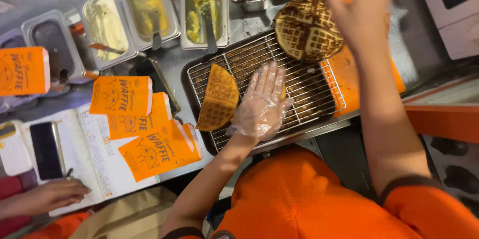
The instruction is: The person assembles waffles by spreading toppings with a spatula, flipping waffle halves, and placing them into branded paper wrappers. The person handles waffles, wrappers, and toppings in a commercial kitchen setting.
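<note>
My left hand, in a thin clear plastic glove, lies flat with its fingers spread on a wire cooling rack. A folded half waffle, golden brown, rests on the rack just left of that hand. A small yellow edge peeks out beside the gloved fingers; I cannot tell what it is. My bare right hand is raised and blurred at the top right, right beside a round dark-brown waffle on the rack's far corner. Nothing shows in that hand.
Several metal tubs of spreads with spoons line the back. Orange paper sleeves lie left of the rack. An open notebook holds a dark phone. Another person's hand rests on it. An orange board sits under the rack's right side.
</note>
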